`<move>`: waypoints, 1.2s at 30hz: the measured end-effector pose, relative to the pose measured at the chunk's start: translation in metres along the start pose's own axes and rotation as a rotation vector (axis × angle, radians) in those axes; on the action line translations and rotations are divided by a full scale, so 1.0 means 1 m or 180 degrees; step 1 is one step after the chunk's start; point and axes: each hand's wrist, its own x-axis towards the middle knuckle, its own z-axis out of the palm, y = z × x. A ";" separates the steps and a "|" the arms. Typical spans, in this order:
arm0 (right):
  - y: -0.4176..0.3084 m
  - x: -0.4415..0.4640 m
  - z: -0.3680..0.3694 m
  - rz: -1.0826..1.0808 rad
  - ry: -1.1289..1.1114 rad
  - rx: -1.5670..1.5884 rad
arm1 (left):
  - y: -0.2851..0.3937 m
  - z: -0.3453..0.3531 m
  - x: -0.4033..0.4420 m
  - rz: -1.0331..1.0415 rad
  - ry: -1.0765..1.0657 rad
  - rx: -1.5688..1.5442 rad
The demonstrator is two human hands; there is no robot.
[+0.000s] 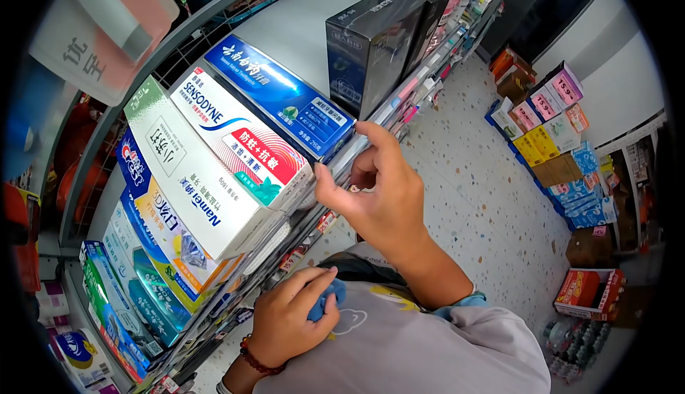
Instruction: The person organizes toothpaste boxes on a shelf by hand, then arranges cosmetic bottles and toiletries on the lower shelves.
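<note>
My right hand [382, 190] is at the shelf's front edge. Its thumb and index finger are at the two corners of the near end of a blue toothpaste box [278, 98]. The other fingers curl inward. Beside that box lies a white Sensodyne toothpaste box [235, 133], then a white and green Namei toothpaste box [189, 169]. My left hand [292, 315], with a beaded bracelet on the wrist, is closed around a crumpled blue cloth [328, 300] in front of my shirt.
More toothpaste boxes [168, 233] lie stacked to the left. Dark upright boxes [367, 44] stand farther along the shelf [307, 1]. A hanging pink and white package [107, 33] is at upper left. Across the speckled floor [464, 144] are stacked cartons [546, 140] and a red box [589, 294].
</note>
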 end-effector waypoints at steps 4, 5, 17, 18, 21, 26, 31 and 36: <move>0.003 0.000 -0.002 0.0013 -0.0047 0.0077 | 0.001 0.000 0.003 -0.0027 -0.0024 0.0021; 0.003 0.000 -0.002 -0.0003 -0.0041 0.0070 | 0.000 0.000 0.003 -0.0022 -0.0026 0.0029; 0.006 0.001 -0.005 -0.0050 -0.0107 0.0053 | 0.001 0.004 0.011 -0.0064 -0.0061 -0.0043; 0.006 0.001 -0.005 -0.0054 -0.0084 0.0086 | 0.002 0.004 0.012 -0.0070 -0.0058 -0.0049; -0.005 -0.004 -0.026 0.0128 -0.0236 -0.0144 | -0.004 0.007 0.013 0.0141 0.0040 0.0062; 0.011 -0.029 -0.088 0.0267 -0.0974 -0.0067 | -0.003 0.010 0.014 0.0014 0.0071 -0.0297; 0.038 -0.066 -0.101 0.1963 -0.2734 0.1219 | 0.000 0.028 0.024 0.0447 0.0446 -0.0730; 0.038 -0.059 -0.094 0.3345 -0.3900 0.3449 | 0.035 0.079 0.054 0.1151 0.1783 -0.0669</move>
